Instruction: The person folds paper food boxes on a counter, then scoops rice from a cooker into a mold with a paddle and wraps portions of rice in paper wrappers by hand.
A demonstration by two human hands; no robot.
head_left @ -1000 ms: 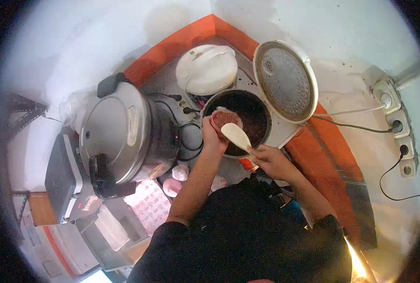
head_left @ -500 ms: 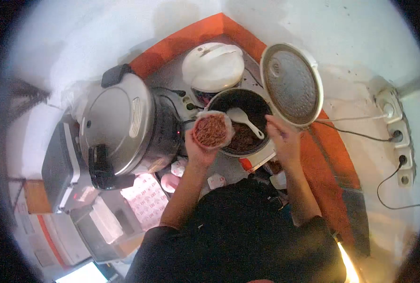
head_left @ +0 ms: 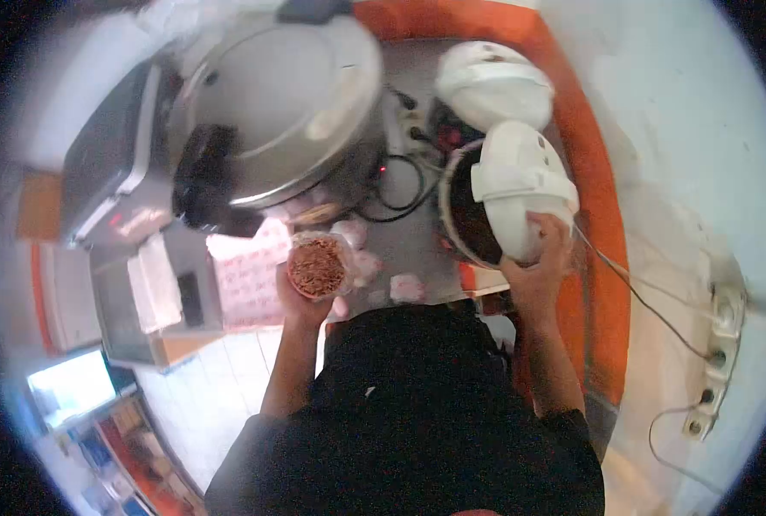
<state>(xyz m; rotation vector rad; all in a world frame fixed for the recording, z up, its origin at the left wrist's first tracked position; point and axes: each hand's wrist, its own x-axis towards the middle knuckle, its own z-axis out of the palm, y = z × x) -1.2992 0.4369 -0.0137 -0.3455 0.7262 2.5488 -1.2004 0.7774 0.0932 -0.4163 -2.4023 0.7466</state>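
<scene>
My left hand (head_left: pixel 299 308) is closed around a small bowl (head_left: pixel 317 268) with clear plastic about its rim, filled with reddish-brown, grainy food that looks like cooked rice. To the right, my right hand (head_left: pixel 538 267) grips the front edge of a white rice cooker lid (head_left: pixel 525 181), its fingers on the outer face. The lid leans partly over the rice cooker's dark inner pot (head_left: pixel 471 211), whose left side still shows. Whatever lies deeper in the pot is hidden by shadow and the lid.
A large steel cooker (head_left: pixel 280 112) with black handles stands at the left. Behind the lid sits a second white-lidded cooker (head_left: pixel 496 86). Small wrapped packets (head_left: pixel 407 288) and printed wrapping paper (head_left: pixel 247 279) lie nearby. Cables run to a wall socket strip (head_left: pixel 718 357).
The raised lid has swung down over the pot, my right hand now on it. My left hand has carried the bowl leftward, away from the pot. The view has turned left.
</scene>
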